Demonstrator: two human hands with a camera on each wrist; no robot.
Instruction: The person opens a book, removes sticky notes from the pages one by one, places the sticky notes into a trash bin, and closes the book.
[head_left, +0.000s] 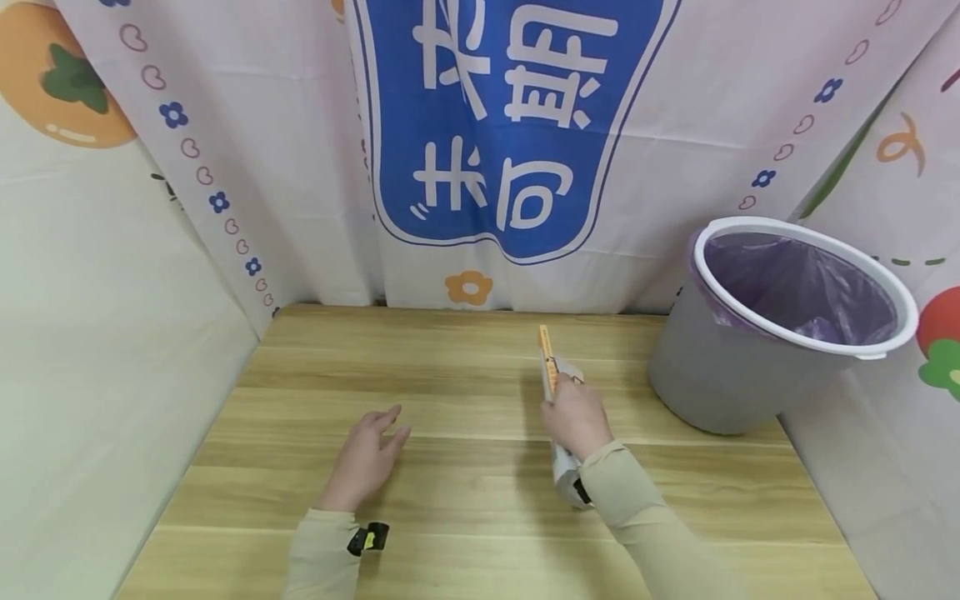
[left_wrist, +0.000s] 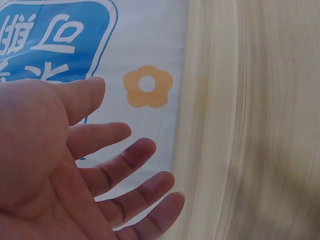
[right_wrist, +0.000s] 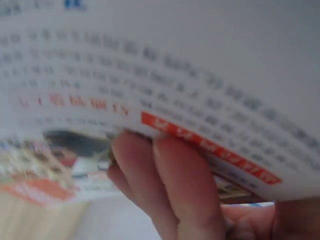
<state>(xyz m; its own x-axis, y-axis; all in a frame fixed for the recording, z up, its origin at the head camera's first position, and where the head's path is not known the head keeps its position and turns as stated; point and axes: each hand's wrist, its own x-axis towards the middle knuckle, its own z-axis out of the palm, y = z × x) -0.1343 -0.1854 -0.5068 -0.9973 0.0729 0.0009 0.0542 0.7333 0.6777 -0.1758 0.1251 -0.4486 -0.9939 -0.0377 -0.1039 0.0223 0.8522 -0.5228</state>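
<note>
My right hand [head_left: 579, 418] grips a white piece of printed paper [head_left: 564, 467], held on edge over the right half of the table, with an orange strip along its far part. In the right wrist view the printed paper [right_wrist: 125, 65] bends in a curve and carries rows of text, a red banner and a colour picture. Fingers [right_wrist: 187, 185] press against its printed face; the thumb is mostly hidden. My left hand [head_left: 363, 458] hovers over the left half of the table, fingers loosely spread, palm bare in the left wrist view.
A grey bin [head_left: 720, 367] with a white rim and purple liner stands at the table's back right. The wooden table [head_left: 450, 375] meets a hanging white cloth [head_left: 315, 167] with a blue sign at the back; more patterned cloth lines both sides.
</note>
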